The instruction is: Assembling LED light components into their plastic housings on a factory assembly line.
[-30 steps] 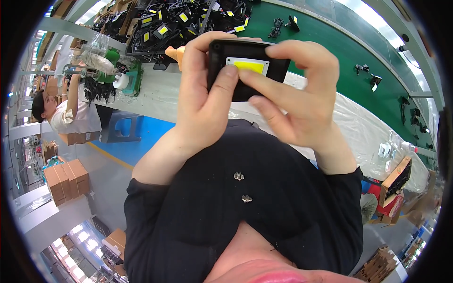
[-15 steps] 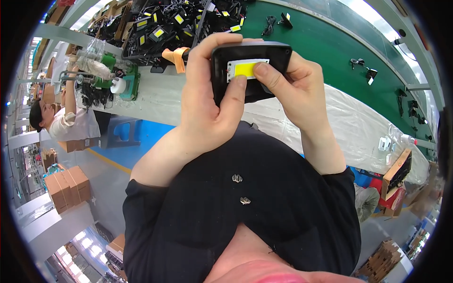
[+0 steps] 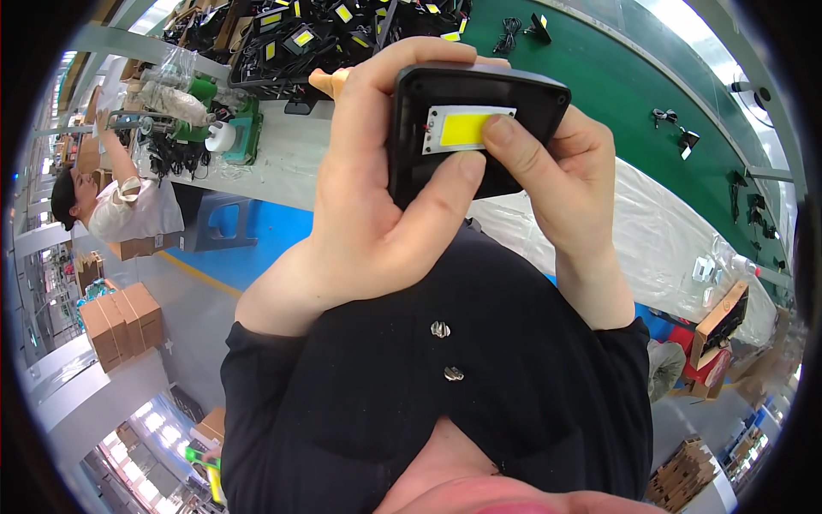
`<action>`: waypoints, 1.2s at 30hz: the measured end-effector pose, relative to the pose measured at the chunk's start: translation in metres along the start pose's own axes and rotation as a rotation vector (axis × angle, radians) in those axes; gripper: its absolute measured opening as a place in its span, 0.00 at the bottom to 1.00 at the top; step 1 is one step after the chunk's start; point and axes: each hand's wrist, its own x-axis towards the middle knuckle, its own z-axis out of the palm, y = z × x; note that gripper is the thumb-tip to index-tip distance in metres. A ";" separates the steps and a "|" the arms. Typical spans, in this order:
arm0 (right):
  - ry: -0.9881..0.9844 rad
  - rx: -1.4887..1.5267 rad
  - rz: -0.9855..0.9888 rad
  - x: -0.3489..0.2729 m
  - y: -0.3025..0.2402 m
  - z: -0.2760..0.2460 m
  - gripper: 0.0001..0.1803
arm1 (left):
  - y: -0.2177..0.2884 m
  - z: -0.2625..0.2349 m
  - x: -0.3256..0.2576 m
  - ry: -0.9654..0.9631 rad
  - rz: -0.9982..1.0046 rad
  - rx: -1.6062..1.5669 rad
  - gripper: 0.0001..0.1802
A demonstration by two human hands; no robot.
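Between my two hands I hold a black lamp housing [image 3: 411, 176], a shallow square shell, with its inside toward me. In it lies a flat LED panel [image 3: 461, 130], white-edged with a yellow middle. My left hand [image 3: 368, 197] wraps round the housing's left side, its thumb at the panel's lower edge. My right hand [image 3: 569, 184] grips the right side, and its thumb presses on the right part of the yellow area. The fingers behind the housing are mostly hidden.
Beyond my hands a black tray [image 3: 295, 73] is heaped with lamp parts and cables. A green work surface [image 3: 591, 86] carries several cabled lamps. White sheeting [image 3: 659, 223] covers the near bench. At left are a green machine [image 3: 244, 137] and a seated person [image 3: 128, 206]; cartons [image 3: 124, 325] stand behind.
The housing and both hands have moved slightly right and closer to me. My left thumb has slid right along the panel's lower edge. At left, the other person's arm has shifted.
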 end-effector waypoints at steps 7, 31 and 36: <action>0.017 -0.109 -0.089 -0.003 0.003 0.006 0.06 | -0.003 -0.016 -0.001 -0.075 -0.083 -0.096 0.23; 0.708 -0.065 -0.204 -0.089 -0.213 -0.207 0.08 | -0.041 -0.024 -0.017 -0.377 -0.609 -0.386 0.18; 1.009 -0.491 -0.481 -0.043 -0.390 -0.364 0.19 | -0.045 -0.001 -0.001 -0.380 -0.591 -0.370 0.17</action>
